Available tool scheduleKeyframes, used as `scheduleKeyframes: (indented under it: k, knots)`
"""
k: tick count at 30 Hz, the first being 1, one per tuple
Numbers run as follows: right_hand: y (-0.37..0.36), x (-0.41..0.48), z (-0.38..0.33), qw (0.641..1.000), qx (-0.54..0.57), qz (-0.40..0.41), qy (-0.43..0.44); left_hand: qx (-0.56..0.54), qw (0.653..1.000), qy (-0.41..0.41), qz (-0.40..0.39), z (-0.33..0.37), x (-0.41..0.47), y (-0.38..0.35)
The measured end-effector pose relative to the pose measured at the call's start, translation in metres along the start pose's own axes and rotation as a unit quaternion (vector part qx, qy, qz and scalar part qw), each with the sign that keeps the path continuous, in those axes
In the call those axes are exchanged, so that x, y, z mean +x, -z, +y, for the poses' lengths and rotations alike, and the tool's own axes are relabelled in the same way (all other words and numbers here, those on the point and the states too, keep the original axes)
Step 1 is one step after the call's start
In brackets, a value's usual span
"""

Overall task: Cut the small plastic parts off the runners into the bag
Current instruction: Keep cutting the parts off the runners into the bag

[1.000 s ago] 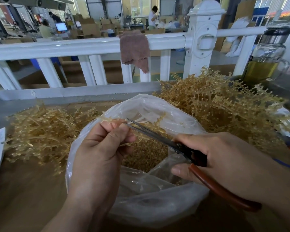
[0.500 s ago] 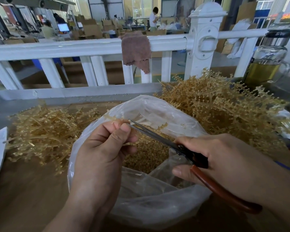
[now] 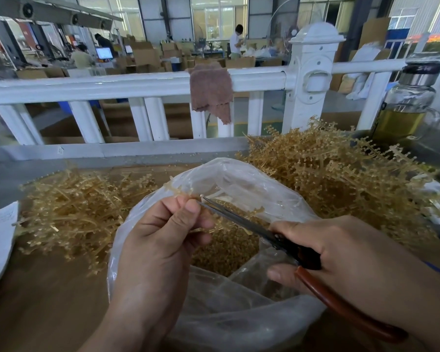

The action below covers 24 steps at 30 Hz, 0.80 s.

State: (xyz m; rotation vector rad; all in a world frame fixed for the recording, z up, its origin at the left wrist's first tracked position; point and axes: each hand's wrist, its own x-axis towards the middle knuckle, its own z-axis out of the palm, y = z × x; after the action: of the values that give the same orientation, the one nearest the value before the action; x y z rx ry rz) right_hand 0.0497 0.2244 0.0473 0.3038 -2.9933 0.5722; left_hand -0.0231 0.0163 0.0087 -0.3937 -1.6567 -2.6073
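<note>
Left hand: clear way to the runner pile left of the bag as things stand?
Probably yes. The pile lies uncovered beside the left hand, nothing between. The hand pinches a runner, though, so it's occupied.

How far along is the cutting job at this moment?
Done: the bag holds many cut parts, and the left pile looks stripped. In hand: the left hand pinches a runner over the bag; the right hand holds scissors at it. Left: the big right pile.
</note>
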Motion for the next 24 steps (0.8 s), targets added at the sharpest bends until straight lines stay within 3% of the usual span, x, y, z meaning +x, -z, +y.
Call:
scheduleKeyframes:
  k: [24]
  knots:
    - [-0.0020,-0.0013,-0.0018,1.000,-0.009,0.023,0.006,-0.028,0.999,0.027,-0.005,0.0006,0.0001,-0.0001]
